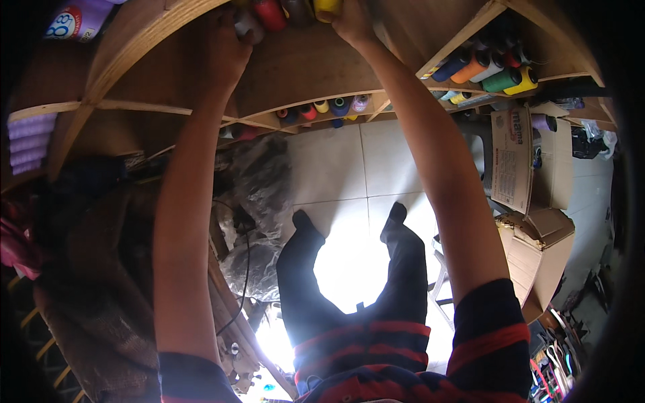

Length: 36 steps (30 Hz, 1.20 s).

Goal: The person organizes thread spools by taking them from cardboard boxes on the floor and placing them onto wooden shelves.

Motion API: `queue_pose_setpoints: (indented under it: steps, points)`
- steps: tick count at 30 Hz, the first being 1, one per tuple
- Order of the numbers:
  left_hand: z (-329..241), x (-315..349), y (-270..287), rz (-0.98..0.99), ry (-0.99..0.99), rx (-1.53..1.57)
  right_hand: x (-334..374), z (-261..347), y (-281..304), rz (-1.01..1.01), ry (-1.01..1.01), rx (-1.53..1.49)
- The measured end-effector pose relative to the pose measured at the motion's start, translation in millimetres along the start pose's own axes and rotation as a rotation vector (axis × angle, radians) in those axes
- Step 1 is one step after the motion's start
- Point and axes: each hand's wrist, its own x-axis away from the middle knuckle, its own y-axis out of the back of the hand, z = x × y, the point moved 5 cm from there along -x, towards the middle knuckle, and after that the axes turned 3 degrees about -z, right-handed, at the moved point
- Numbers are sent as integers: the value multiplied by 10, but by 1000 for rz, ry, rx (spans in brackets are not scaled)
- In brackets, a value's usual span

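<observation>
Both my arms reach up to a wooden shelf compartment (295,70) at the top of the view. Between my hands is a side-by-side row of several thread spools. My left hand (232,50) is closed around the row's left end, against a grey spool (248,28). A red spool (270,13) and a dark brown spool (297,12) sit in the middle. At the right end, my right hand (352,25) grips a yellow spool (327,8). The picture's upper edge cuts off the spools' tops and some of my fingers.
More spools in mixed colours, including a green spool (501,80), fill the right compartment. Purple spools (30,144) are stacked at left. Cardboard boxes (514,158) stand on the right. Clear plastic sheeting (259,181) and a brown sack (101,322) lie at left. Tiled floor (329,161) is below.
</observation>
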Motion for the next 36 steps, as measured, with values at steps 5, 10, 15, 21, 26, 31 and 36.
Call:
queue_pose_setpoints:
  steps: [5,10,15,21,26,31,36]
  points:
    - [-105,130,64,111,169,106,-310,889,67,250,147,-12]
    - [-294,462,140,-61,353,275,-454,1050,-537,643,86,-21]
    - [-419,694,312,-99,459,449,-502,1035,-754,775,-26,-76]
    - [-340,817,402,-137,480,524,-340,1129,-892,832,-155,-193]
    - [-363,828,357,-185,411,596,-251,973,-1037,815,-526,-436]
    - [-296,908,411,-144,467,532,-393,1382,-787,895,125,-155]
    - [-311,855,379,-129,465,543,-475,1316,-632,910,208,-112]
